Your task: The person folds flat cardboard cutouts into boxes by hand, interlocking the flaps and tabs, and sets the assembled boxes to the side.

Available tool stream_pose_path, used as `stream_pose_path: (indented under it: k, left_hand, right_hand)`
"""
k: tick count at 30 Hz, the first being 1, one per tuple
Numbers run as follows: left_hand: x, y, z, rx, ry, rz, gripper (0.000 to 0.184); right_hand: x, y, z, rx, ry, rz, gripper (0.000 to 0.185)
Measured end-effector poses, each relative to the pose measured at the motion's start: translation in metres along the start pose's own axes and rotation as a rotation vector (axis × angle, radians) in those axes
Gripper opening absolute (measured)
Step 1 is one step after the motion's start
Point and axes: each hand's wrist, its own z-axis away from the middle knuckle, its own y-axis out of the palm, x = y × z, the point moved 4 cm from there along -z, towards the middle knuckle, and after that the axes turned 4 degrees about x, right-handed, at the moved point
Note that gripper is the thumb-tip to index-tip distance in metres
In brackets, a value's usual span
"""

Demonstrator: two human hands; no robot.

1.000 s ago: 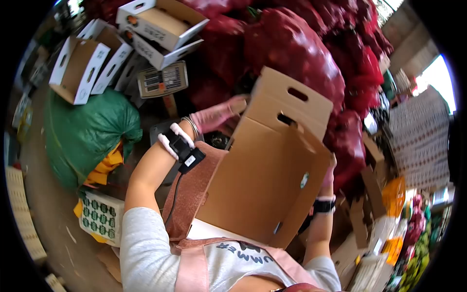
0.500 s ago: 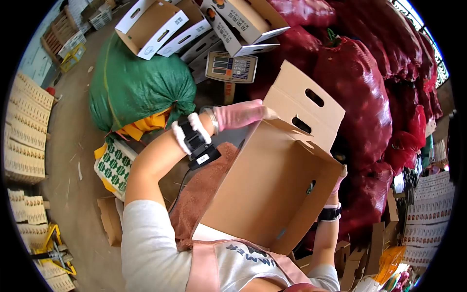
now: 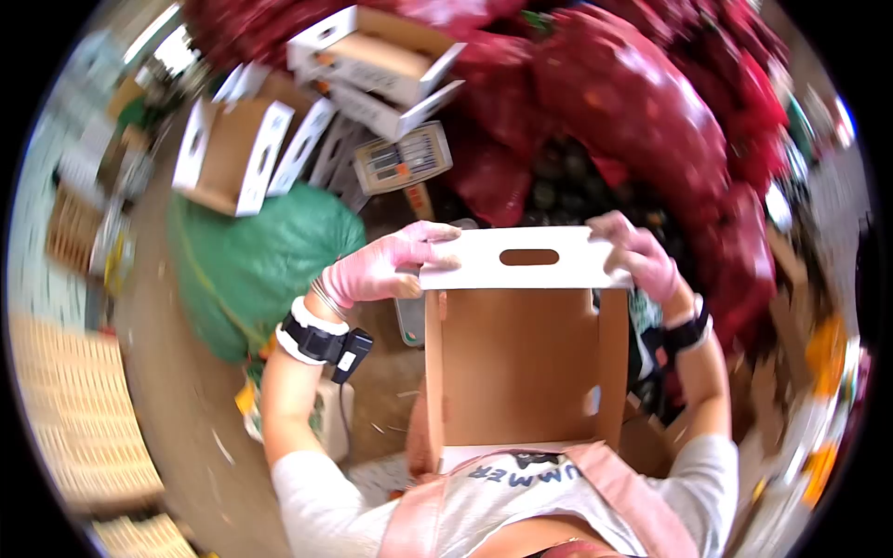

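Note:
An open cardboard box (image 3: 521, 367), brown inside, is held in front of my chest. Its far end is a white panel (image 3: 484, 246) with an oval hand hole. My left hand (image 3: 386, 263), in a pink glove, grips the left corner of that panel, fingers on top of it. At the opposite corner my right hand (image 3: 642, 256), gloved alike, has its fingers bent over the edge; its thumb is partly hidden. Both wrists wear black straps with white padding.
Printed boxes (image 3: 372, 60) are stacked beyond a scale display (image 3: 403, 160). A green sack (image 3: 265, 265) stands at the left. Red mesh sacks (image 3: 623, 84) pile up at the back and right, beside dark round produce (image 3: 567, 177). Pale stacks (image 3: 70, 400) line the far left.
The box has turned square to my body. Its far end flap, upright and brown before, is now folded over with white showing. My right hand has come up to the far corner. The view has swung round.

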Motion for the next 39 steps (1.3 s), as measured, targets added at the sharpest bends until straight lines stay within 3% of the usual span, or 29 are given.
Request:
stream_pose_path:
  k: [1, 3, 4, 7, 9, 14, 17, 18, 19, 21, 22, 23, 25, 26, 29, 31, 32, 33, 34, 35, 36, 37, 38, 39]
  left_hand:
    - [0.004, -0.004, -0.017, -0.018, -0.178, 0.081, 0.068]
    - [0.006, -0.001, -0.054, 0.004, -0.304, -0.083, 0.08]
    - [0.006, 0.003, -0.071, 0.12, -0.337, -0.234, 0.09]
    - [0.014, 0.036, -0.114, 0.377, -0.302, -0.519, 0.072]
    - [0.01, 0.045, -0.132, 0.294, -0.227, -0.748, 0.039]
    - [0.013, 0.056, -0.154, 0.15, -0.06, -0.96, 0.028]
    - [0.017, 0.049, -0.144, 0.017, 0.024, -0.937, 0.027]
    - [0.019, 0.039, -0.134, -0.021, -0.024, -0.918, 0.024]
    - [0.029, 0.025, -0.12, -0.1, -0.07, -0.865, 0.022]
    - [0.051, -0.011, -0.079, -0.281, -0.304, -0.812, 0.024]
    - [0.059, -0.027, -0.052, -0.38, -0.394, -0.689, 0.028]
    - [0.085, -0.041, -0.02, -0.524, -0.463, -0.644, 0.033]
    - [0.092, -0.052, 0.033, -0.766, -0.492, -0.318, 0.036]
    - [0.124, -0.057, 0.06, -0.839, -0.411, -0.274, 0.036]
    - [0.097, -0.06, 0.098, -1.057, -0.59, 0.37, 0.036]
    - [0.092, -0.074, 0.111, -1.244, -0.603, 0.379, 0.04]
    - [0.121, -0.08, 0.132, -1.325, -0.505, 0.358, 0.042]
    - [0.083, -0.082, 0.115, -1.292, -0.6, 0.231, 0.049]
    - [0.088, -0.089, 0.111, -1.219, -0.567, 0.135, 0.051]
    - [0.069, -0.085, 0.082, -1.16, -0.319, 0.159, 0.057]
    - [0.059, -0.07, 0.064, -1.131, -0.449, 0.362, 0.058]
    - [0.104, -0.076, 0.055, -1.049, -0.229, 0.381, 0.061]
    - [0.071, -0.056, 0.013, -0.901, -0.33, 0.261, 0.06]
    - [0.021, -0.027, -0.027, -0.798, -0.434, 0.351, 0.057]
  right_hand:
    - [0.003, -0.004, 0.0, 0.07, 0.113, 0.173, 0.041]
    - [0.032, 0.002, -0.012, -0.028, 0.367, 0.311, 0.049]
    - [0.037, 0.008, -0.015, 0.029, 0.532, 0.545, 0.055]
    - [0.049, 0.024, -0.021, 0.318, 1.11, 1.001, 0.057]
    - [0.04, 0.022, -0.013, 0.319, 1.133, 1.264, 0.044]
    - [0.064, 0.016, 0.001, 0.373, 1.197, 1.311, 0.044]
    - [0.077, -0.003, 0.026, -0.108, 0.834, 1.064, 0.045]
    - [0.096, -0.002, 0.036, -0.296, 0.76, 0.768, 0.062]
    - [0.099, -0.003, 0.056, -0.388, 0.765, 0.573, 0.074]
    - [0.105, 0.006, 0.091, -0.399, 0.681, 0.406, 0.073]
    - [0.106, 0.012, 0.112, -0.368, 0.67, 0.134, 0.071]
    - [0.118, 0.022, 0.121, -0.387, 0.627, 0.203, 0.065]
    - [0.11, 0.025, 0.17, -0.471, 0.746, 0.109, 0.062]
    - [0.104, 0.026, 0.189, -0.515, 0.808, 0.137, 0.063]
    - [0.095, 0.037, 0.2, -0.706, 0.853, -0.122, 0.061]
    - [0.073, 0.045, 0.207, -0.7, 0.774, -0.05, 0.06]
    - [0.066, 0.053, 0.204, -0.699, 0.7, 0.061, 0.06]
    - [0.075, 0.063, 0.188, -0.659, 0.919, 0.229, 0.059]
    - [0.087, 0.074, 0.162, -0.612, 0.974, 0.309, 0.058]
    - [0.08, 0.085, 0.145, -0.53, 0.78, 0.46, 0.062]
    - [0.074, 0.096, 0.13, -0.461, 0.581, 0.614, 0.066]
    - [0.101, 0.108, 0.101, -0.385, 0.776, 0.331, 0.069]
    - [0.096, 0.119, 0.086, -0.382, 0.852, 0.166, 0.075]
    - [0.07, 0.13, 0.082, -0.507, 0.584, 0.218, 0.086]
